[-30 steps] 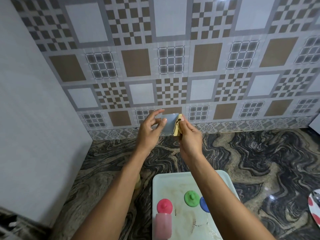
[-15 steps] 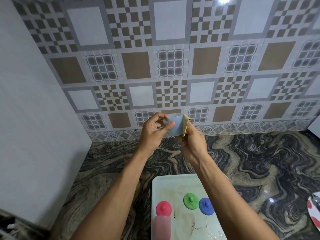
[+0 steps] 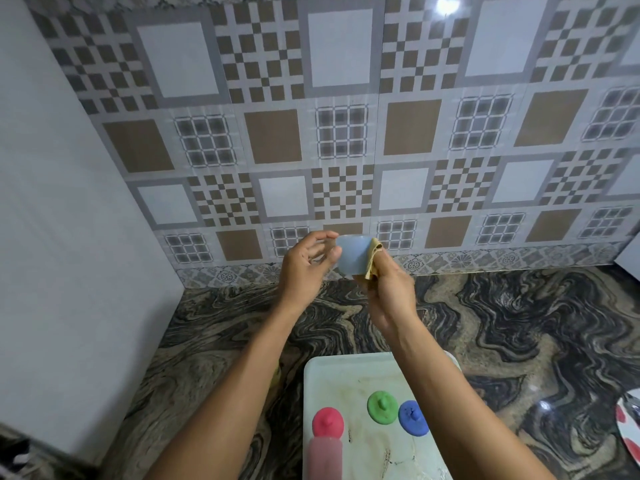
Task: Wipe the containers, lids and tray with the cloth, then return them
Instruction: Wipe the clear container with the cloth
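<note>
Marbled dark countertop (image 3: 519, 323) and patterned wall tiles (image 3: 412, 133) are seen behind two raised forearms. A pale blue container (image 3: 351, 256) is held above the counter, pinched at its left side by the thumb and forefinger of the left hand (image 3: 306, 271). A yellow cloth (image 3: 373, 261) is clamped against its right side by the curled right hand (image 3: 391, 292). Nearer, a white tray (image 3: 346, 370) lies on the counter.

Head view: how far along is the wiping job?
Nothing looks finished: the white plastic tray shows brown stains. In hand: the left hand holds the pale blue plastic container, the right hand presses the yellow cloth against it. Left: the round red lid, green lid, blue lid, the pink container, the tray.
</note>
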